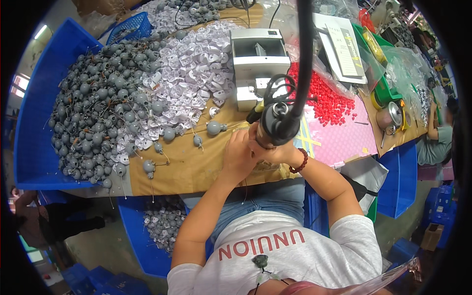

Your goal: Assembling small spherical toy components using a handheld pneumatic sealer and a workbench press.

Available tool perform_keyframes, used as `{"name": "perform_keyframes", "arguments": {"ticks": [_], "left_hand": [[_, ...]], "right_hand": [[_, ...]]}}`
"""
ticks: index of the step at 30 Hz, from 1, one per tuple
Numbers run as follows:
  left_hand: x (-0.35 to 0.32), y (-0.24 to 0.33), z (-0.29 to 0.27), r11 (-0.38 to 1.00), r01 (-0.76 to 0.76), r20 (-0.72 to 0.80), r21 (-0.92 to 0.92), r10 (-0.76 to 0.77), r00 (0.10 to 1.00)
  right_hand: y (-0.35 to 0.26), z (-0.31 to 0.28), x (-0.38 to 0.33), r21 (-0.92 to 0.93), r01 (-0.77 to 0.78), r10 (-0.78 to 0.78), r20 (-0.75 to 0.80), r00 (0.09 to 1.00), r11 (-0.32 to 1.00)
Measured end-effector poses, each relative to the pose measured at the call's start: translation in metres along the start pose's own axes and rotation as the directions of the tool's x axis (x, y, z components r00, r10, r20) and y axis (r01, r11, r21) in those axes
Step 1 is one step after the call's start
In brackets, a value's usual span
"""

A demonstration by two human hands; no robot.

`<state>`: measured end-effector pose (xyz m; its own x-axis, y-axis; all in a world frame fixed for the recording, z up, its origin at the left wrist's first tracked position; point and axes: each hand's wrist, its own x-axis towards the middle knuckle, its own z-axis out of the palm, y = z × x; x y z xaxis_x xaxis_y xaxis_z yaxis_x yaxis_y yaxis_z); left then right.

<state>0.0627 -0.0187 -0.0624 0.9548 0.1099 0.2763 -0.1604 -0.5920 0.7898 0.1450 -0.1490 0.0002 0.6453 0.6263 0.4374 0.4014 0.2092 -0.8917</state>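
A black electric screwdriver hangs upright on its cable over the table's front edge, directly above my two hands. My left hand is closed just left of its lower end, fingers bent inward. From the other side my right hand, with a dark red bead bracelet at the wrist, meets it beneath the tool. Its fingers look curled, but the screwdriver covers much of them. What lies between the hands is hidden. Left of them, several grey bulb-shaped parts with thin wires lie on the brown table covering.
A heap of grey bulb-shaped parts fills a blue bin at left, beside white plastic pieces. A white machine stands behind the hands. Small red parts lie on a pink sheet. A metal mug stands at right.
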Motion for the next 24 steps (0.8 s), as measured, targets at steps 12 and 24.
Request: {"name": "perform_keyframes", "arguments": {"ticks": [12, 24], "left_hand": [[-0.004, 0.006, -0.007, 0.969, -0.064, -0.052, 0.238, 0.079, 0.996], [-0.015, 0.01, -0.002, 0.98, -0.088, -0.104, 0.177, 0.108, 0.989]], "right_hand": [[-0.013, -0.028, 0.023, 0.299, -0.127, 0.232, -0.349, 0.908, 0.946], [0.04, -0.052, -0.021, -0.369, -0.062, -0.019, -0.21, 0.977, 0.928]]}}
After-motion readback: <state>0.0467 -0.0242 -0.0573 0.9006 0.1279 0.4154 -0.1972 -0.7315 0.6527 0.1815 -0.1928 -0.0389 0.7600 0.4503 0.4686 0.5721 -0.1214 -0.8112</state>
